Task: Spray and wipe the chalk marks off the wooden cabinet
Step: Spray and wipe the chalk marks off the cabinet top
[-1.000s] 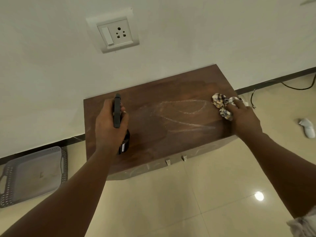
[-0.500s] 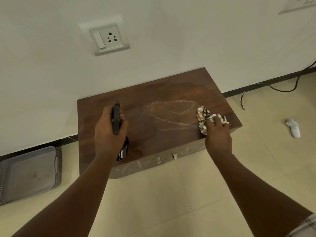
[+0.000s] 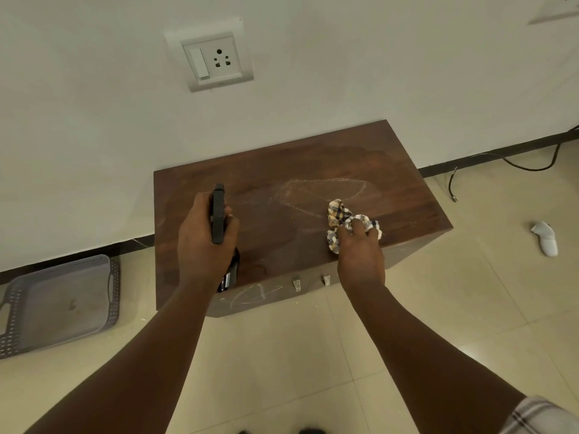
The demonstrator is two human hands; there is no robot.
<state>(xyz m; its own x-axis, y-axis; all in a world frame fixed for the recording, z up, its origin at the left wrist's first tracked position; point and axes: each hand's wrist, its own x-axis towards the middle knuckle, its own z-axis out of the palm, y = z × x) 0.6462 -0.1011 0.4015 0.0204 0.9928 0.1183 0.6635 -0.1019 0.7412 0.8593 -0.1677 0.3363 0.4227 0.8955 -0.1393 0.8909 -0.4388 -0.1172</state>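
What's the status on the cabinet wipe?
Left hand grips spray bottle. Right hand presses cloth on cabinet. Chalk marks remain. Nothing blocking.

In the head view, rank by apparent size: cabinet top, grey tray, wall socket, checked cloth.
1. cabinet top
2. grey tray
3. wall socket
4. checked cloth, partly hidden under the right hand

A dark wooden cabinet [image 3: 404, 195] against the wall bears faint looping chalk marks [image 3: 326, 191] on top. A black spray bottle [image 3: 218, 214] stands upright at its left; a crumpled checked cloth [image 3: 340, 219] lies near the front edge.
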